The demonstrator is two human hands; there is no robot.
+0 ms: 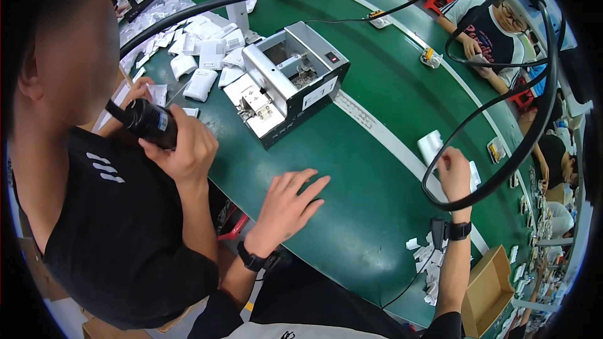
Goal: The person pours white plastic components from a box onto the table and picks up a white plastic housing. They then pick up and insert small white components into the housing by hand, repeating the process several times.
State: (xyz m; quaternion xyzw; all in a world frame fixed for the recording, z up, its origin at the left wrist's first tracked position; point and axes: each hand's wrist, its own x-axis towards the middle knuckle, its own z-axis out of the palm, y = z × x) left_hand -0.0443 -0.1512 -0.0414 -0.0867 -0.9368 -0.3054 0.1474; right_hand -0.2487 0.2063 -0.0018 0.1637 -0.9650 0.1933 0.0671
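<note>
My left hand (292,204) hovers low over the green table or rests on it, fingers spread, holding nothing. Farther right, my right hand (456,172) is closed with curled fingers beside a white plastic casing (430,145). Its fingertips are close to the casing's lower edge, and whether they grip it is hidden. Another white piece (474,177) lies just right of that hand. A black cable loop passes in front of the hand. In front of my left hand stands a metal screw feeder (295,81), with an open top tray holding small screws.
At left, a co-worker's hand (188,150) holds a black electric screwdriver (149,124). White casings (211,54) are piled behind it. White scraps (429,270) and a cardboard box (487,292) are at the near right. Boards (431,58) line the far track; other people sit beyond.
</note>
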